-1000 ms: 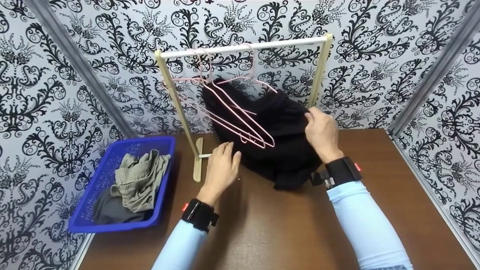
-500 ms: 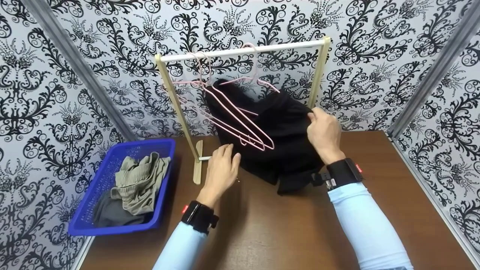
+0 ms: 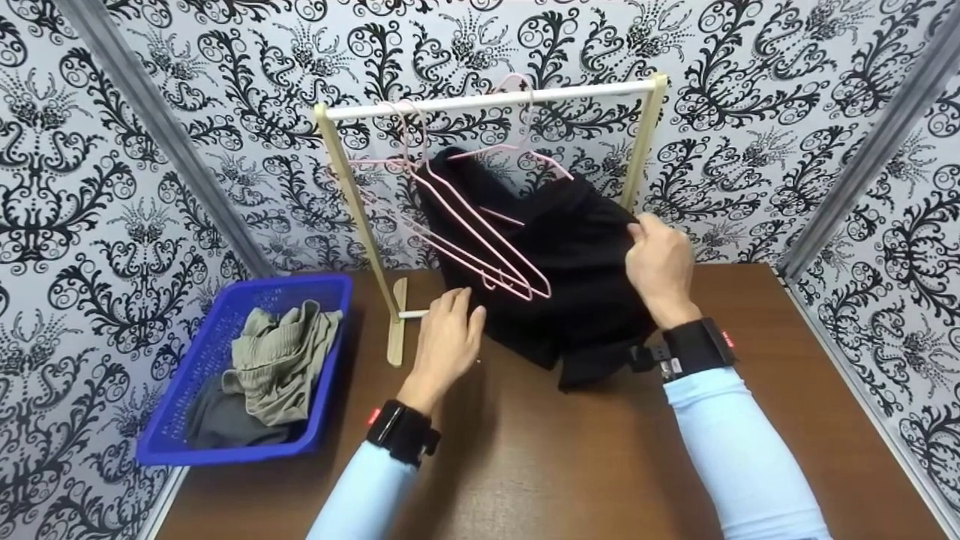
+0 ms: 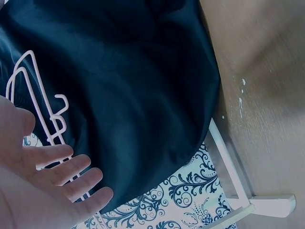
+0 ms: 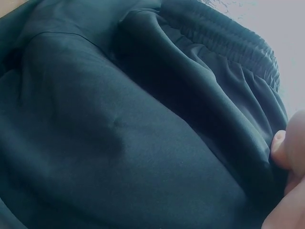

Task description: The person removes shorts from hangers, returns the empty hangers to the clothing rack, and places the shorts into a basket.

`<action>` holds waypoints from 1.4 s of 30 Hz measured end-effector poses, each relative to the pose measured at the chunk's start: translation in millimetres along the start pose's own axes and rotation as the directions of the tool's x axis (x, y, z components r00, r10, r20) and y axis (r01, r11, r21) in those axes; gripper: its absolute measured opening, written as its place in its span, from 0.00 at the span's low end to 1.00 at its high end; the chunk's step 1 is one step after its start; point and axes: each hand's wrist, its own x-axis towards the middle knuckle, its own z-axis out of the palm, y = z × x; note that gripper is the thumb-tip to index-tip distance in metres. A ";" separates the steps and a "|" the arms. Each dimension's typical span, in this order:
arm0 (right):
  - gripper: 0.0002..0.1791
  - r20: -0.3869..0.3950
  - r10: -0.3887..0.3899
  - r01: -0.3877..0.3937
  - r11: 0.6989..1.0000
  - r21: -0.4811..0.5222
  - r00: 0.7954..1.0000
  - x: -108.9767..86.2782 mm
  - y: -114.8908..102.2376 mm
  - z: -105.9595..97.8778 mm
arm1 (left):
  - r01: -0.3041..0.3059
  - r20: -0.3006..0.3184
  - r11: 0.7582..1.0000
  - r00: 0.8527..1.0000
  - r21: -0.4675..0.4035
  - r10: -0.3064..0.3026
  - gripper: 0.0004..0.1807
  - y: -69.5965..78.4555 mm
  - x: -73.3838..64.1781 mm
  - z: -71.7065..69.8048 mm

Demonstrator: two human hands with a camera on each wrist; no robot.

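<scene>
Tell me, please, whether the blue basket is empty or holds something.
It holds something: inside the blue basket lie a crumpled khaki garment and a dark grey garment, both visible in the head view.

Right grip (image 5: 294,157) seemingly pinches dark garment (image 5: 119,124) — gathered waistband (image 5: 228,43) above.

We are seeing a brown, glossy bench (image 3: 562,465), with small pale specks (image 4: 240,107) showing on it. On its far side a rack (image 3: 465,103) is standing; at its left edge a blue basket (image 3: 225,456) is resting.
</scene>
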 end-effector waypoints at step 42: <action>0.13 -0.160 -0.050 0.051 0.999 0.003 0.986 -22.5 28.9 3.2 | 0.048 0.036 0.999 0.998 -0.001 -0.048 0.23 -7.1 -9.1 1.1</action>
